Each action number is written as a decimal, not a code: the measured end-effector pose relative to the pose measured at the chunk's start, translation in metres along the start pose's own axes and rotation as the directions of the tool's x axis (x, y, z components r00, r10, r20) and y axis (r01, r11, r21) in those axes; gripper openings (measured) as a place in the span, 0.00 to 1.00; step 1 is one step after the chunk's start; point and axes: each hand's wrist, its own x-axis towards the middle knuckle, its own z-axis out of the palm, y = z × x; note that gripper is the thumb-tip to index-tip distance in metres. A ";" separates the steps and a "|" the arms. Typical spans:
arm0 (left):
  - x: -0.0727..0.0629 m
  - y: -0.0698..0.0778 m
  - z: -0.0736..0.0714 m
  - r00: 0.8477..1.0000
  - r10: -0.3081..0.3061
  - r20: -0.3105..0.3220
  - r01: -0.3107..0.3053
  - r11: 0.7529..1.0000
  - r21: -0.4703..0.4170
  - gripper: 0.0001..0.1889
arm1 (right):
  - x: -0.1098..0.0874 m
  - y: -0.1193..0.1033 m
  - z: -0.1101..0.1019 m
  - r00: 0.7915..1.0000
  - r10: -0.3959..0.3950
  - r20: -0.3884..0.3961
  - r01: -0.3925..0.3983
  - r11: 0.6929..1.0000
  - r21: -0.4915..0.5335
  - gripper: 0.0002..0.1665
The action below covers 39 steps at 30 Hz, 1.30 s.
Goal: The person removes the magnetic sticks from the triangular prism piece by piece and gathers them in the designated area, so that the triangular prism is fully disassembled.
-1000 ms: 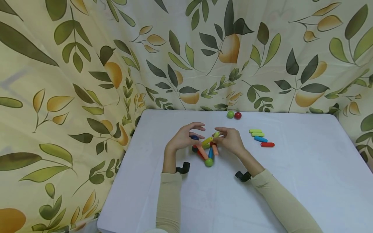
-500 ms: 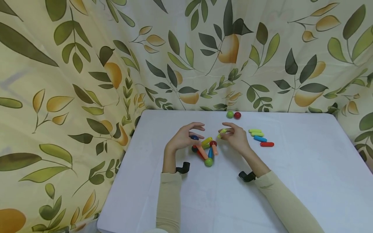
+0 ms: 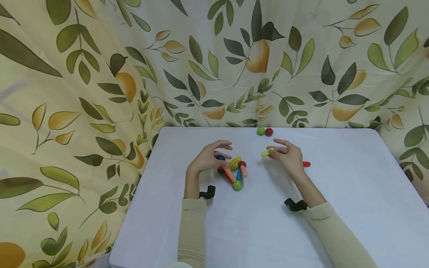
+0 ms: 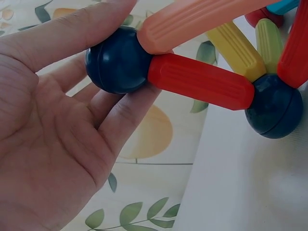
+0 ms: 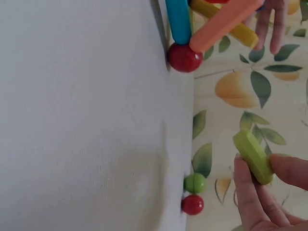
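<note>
Blue ball [image 4: 119, 61] gripped by left hand [image 3: 206, 158]; yellow-green stick [image 5: 253, 156] pinched by right hand [image 3: 289, 158], farther right. Green ball [image 3: 260, 131], red ball [image 3: 269, 131] seen at far edge of table [image 3: 261, 230].

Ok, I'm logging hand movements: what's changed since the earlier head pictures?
The right hand, pinching the yellow-green stick, has drawn away rightward from the joined sticks and balls. Nothing was let go. The left hand still holds a blue ball; the loose green ball and red ball stayed put.

Pinching w/ L hand [image 4: 62, 130] dk blue ball [image 4: 118, 60] joined to salmon rod [image 4: 192, 21] &, via red rod [image 4: 199, 82], 2nd ball [image 4: 274, 106].
</note>
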 end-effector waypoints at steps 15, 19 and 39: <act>0.000 0.000 0.000 1.000 0.005 -0.001 -0.005 1.000 0.015 0.36 | -0.016 0.006 -0.054 0.988 0.055 -0.144 -0.063 0.997 -0.046 0.34; 0.000 0.001 0.000 1.000 0.002 0.000 -0.002 1.000 0.018 0.36 | -0.018 0.014 -0.070 0.985 0.066 -0.156 -0.076 0.995 -0.061 0.34; 0.001 -0.002 0.000 1.000 0.005 0.008 -0.005 1.000 0.000 0.36 | -0.034 0.041 -0.118 0.943 0.267 -0.198 -0.306 0.931 -0.199 0.46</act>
